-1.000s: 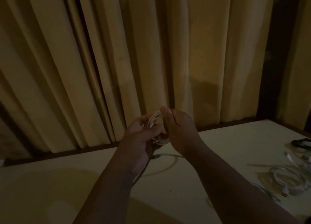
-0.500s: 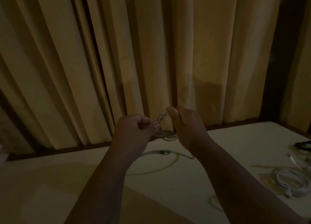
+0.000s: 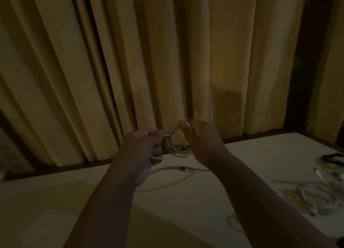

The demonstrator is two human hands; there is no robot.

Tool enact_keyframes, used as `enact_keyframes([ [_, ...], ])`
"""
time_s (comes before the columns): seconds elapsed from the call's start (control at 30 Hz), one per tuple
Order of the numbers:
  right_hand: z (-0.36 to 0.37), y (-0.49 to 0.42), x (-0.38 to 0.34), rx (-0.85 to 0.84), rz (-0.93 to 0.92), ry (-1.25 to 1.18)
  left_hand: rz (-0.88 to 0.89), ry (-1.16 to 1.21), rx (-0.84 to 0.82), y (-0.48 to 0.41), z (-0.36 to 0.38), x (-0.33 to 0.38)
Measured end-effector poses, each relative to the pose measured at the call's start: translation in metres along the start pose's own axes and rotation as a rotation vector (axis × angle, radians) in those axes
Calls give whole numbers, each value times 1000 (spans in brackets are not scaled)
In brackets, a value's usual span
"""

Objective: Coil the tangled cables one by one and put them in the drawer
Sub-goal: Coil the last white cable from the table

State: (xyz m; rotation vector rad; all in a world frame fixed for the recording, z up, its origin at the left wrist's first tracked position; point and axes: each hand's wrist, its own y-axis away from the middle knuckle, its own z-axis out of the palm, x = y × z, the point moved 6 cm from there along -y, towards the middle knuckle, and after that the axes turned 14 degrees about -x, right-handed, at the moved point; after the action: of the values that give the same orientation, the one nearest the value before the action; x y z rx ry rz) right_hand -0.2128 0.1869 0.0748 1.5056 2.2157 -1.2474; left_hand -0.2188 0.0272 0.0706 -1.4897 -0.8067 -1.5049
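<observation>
- The white cable coil hangs in the air over the far middle of the table, held between both hands in front of the curtain. Its loops are small, and a short tail runs out to the left.
- The right hand has its thumb pressed on top of the loops and its fingers curled round behind them. If that pinch eases, the springy loops would likely fan open.
- The left hand has its fingers curled, pinching the tail just beside the coil. A hard tug could drag a loop out or kink the wire. The light is too dim to tell whether the plug is inside the hand.
- Just below, a pale green cable with a metal connector lies loose on the table. A lowered coil could snag on it and tangle again.
- At the right, a heap of white cables and a black cable lie near the edge, where a sweeping forearm might knock them off.
- The drawer is out of view, and an unsecured coil may unwind on the way to it.
</observation>
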Motion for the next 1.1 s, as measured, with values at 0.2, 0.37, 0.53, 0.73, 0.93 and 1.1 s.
enact_keyframes([
  [0.2, 0, 1, -5, -45, -13, 1, 2, -144, -5, 7, 2, 7],
  [0.37, -1, 3, -6, 7, -39, 82, -55, 85, -34, 3, 2, 0],
  [0.53, -2, 4, -2, 27, -20, 137, -99, 109, -48, -4, -3, -11],
  [0.73, 2, 2, 1, -19, 70, -362, 235, -683, 93, -1, -12, 16],
  [0.93, 2, 4, -9, -73, 59, -869, 505, -945, 143, 8, -3, 33],
  [1.1, 1, 2, -14, -80, 61, -1003, 651, -970, 220, 16, -2, 41],
])
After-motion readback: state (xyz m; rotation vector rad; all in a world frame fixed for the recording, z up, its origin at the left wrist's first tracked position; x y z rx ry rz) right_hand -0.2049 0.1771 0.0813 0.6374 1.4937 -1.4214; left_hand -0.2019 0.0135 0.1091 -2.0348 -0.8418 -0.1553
